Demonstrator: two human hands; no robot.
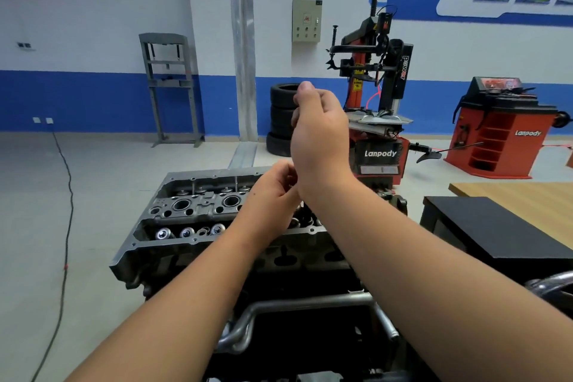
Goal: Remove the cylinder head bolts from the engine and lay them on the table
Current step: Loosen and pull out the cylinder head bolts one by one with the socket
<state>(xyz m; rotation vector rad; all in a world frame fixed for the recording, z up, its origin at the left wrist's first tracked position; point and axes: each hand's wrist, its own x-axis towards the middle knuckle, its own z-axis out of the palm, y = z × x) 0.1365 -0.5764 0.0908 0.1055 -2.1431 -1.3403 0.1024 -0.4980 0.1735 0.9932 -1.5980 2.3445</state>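
No cylinder head bolt can be made out plainly; any bolt being drawn would be hidden behind the two hands, so its long axis can only be judged as roughly upright, running from the cylinder head [198, 211] up toward the raised hand. The right hand [316, 136] is lifted well above the engine [279, 257], fingers curled as if round something slender, though what it grips cannot be told. The left hand [273, 192] sits lower, just over the head's far right end, fingers curled at the right wrist; its hold is equally unclear. The black-topped table [496, 226] lies to the right, so the right hand is nearer for laying down.
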